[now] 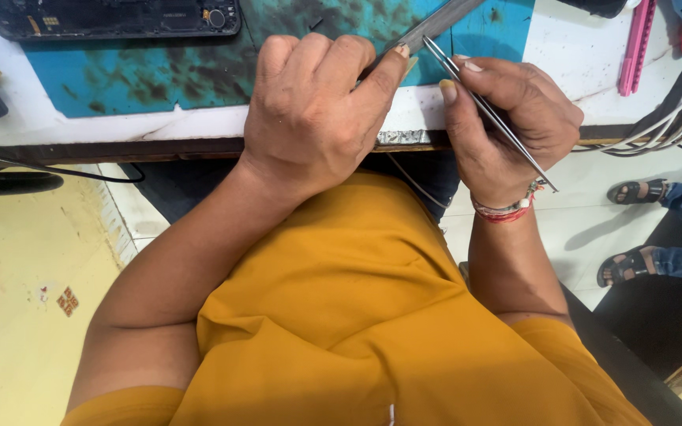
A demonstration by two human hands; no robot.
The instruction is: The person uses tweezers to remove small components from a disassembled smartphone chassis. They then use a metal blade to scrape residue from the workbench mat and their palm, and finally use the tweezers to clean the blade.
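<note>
While the left hand [309, 118] hides its flat tool [436, 24], the right hand [507, 118] pinches tweezers [487, 110].

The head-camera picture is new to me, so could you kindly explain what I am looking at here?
The camera sits on a person's head and looks down past a mustard-yellow shirt at two bare hands at the edge of a workbench. The left hand grips a flat grey metal strip. The right hand holds thin metal tweezers. On the stained blue mat lies an opened phone. White cables hang at the right. Another person's sandalled feet show on the floor.
</note>
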